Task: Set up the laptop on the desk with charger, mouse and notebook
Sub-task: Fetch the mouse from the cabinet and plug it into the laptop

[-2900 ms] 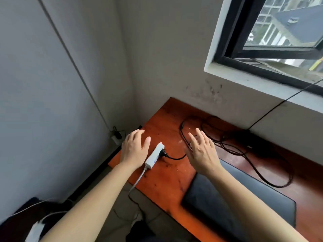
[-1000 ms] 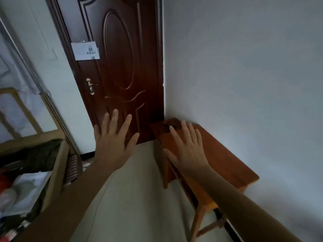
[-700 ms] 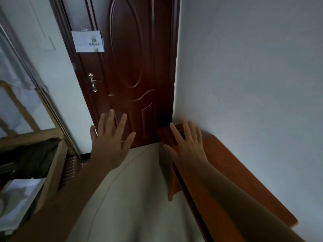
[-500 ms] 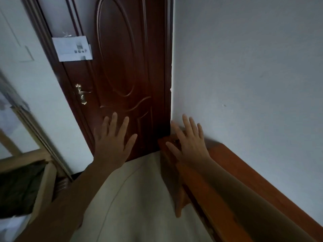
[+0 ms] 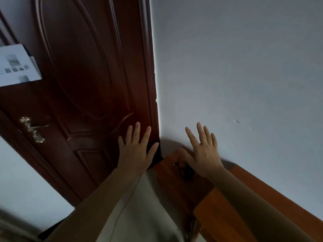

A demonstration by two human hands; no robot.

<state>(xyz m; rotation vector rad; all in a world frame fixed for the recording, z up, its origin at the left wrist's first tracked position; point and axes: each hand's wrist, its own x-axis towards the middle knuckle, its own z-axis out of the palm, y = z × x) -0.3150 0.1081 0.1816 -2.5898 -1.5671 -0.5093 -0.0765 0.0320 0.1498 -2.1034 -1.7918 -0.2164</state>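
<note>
Neither laptop, charger, mouse nor notebook shows in the head view. My left hand is raised in front of a dark red door, fingers spread, holding nothing. My right hand hovers with fingers apart over the near end of an orange-brown wooden table that runs along the wall. Under the right palm a small dark object lies on the table; I cannot tell what it is.
The dark red door stands shut at the left, with a brass handle and a white paper sheet stuck on it. A pale grey wall fills the right. Light floor lies between my arms.
The view swung away from the desk with power strip and laptop to the door corner, then closer to it. Both hands stayed empty with fingers spread; the right hand now hovers over the table's end.
</note>
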